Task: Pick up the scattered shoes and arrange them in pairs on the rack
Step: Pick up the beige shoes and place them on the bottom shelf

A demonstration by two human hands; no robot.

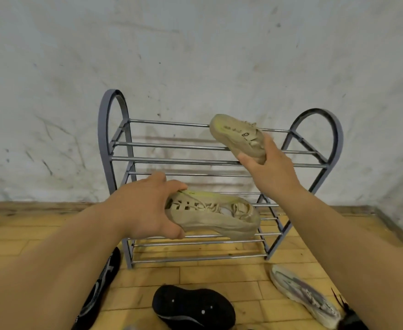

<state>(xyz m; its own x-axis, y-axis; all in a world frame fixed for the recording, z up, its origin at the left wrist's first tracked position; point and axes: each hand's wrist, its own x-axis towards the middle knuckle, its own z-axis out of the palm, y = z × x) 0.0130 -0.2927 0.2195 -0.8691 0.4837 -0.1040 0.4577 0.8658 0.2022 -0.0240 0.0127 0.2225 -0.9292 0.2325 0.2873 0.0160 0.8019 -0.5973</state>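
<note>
My right hand (270,167) has its fingers (268,142) closed round the heel of one beige sneaker (237,135), tilted over the top tier of the rack (172,160). My left hand (145,208) has its fingers clamped on the toe of the matching sneaker (214,215), held in front of the lower tiers at 7 o'clock from the first. To do this well: level both, toes one way, side by side (soles across two bars). Black shoes (193,308) lie on the floor.
</note>
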